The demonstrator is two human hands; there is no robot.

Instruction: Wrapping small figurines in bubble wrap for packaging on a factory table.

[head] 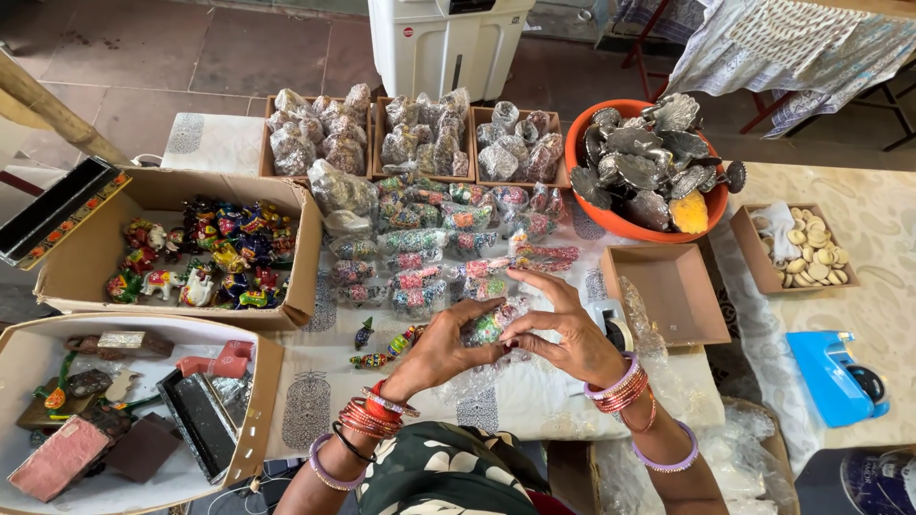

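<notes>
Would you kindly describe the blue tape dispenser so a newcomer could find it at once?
Start at the round orange bowl of silvery metal pieces, then look to the table's right edge, below the small tray of pale discs. The tape dispenser is the only bright blue plastic thing there.

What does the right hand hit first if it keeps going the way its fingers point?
The right hand points up and left, away from the person. Beyond the bubble-wrapped figurine it already holds with the left hand, the first thing is probably the heap of wrapped figurines on the table; depth is unclear.
</notes>
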